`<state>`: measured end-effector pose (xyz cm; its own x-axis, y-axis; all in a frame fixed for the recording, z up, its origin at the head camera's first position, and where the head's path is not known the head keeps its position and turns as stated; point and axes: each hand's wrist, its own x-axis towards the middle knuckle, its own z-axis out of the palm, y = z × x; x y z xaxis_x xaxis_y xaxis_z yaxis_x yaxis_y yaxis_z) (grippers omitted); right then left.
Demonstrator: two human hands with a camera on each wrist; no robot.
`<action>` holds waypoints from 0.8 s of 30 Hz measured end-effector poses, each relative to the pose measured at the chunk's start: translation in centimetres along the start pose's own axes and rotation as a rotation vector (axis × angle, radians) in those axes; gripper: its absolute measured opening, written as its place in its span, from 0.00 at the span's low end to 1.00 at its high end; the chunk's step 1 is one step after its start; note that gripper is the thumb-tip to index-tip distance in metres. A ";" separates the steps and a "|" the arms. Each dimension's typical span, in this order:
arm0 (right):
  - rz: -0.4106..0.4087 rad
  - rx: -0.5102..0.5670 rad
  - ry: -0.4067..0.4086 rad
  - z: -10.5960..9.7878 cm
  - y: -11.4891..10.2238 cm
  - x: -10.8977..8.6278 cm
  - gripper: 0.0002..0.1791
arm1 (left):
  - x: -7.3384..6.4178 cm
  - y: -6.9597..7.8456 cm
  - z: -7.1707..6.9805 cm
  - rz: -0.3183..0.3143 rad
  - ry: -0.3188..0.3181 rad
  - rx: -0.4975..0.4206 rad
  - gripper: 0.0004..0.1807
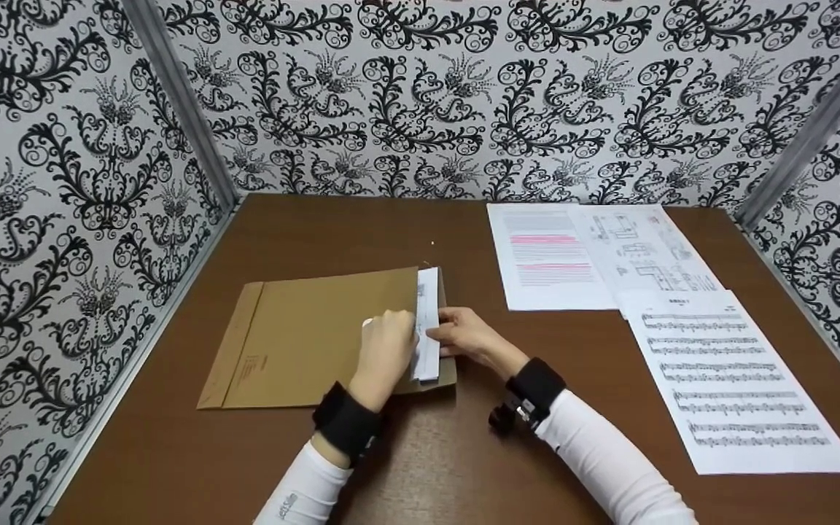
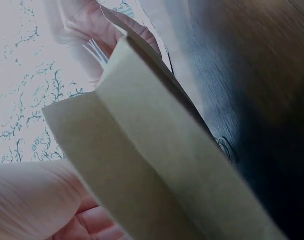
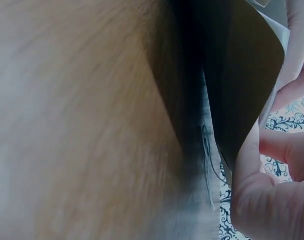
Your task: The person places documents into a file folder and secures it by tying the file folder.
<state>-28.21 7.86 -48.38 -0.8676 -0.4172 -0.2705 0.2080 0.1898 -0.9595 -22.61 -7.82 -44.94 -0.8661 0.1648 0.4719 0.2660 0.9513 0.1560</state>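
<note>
A brown paper envelope (image 1: 318, 328) lies on the table with its mouth toward the right. White sheets (image 1: 429, 321) stick out of that mouth in a narrow strip, and their edges fan slightly in the left wrist view. My left hand (image 1: 389, 339), fingers curled, grips the envelope's upper panel at the mouth. From the other side my right hand (image 1: 467, 335) holds the envelope's lower panel at its right edge, with a fingertip at the sheets. In the right wrist view this brown panel (image 3: 247, 75) bends up beside the right hand's thumb and fingers.
To the right lie a text page with pink highlighting (image 1: 547, 255), a sheet of line drawings (image 1: 642, 248) and a sheet of music (image 1: 741, 386), overlapping one another. A thin string (image 3: 207, 160) trails by the envelope. Patterned walls (image 1: 420, 102) border the brown table (image 1: 332, 226).
</note>
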 end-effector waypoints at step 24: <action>-0.004 0.027 -0.039 1.8 -0.3 1.2 0.26 | -0.1 0.2 -0.6 0.024 0.031 -0.016 0.11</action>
<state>-28.50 5.72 -48.55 -0.8504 -0.4523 -0.2688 0.2167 0.1645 -0.9623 -22.25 -7.80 -44.48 -0.8458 0.1792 0.5026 0.2935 0.9429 0.1578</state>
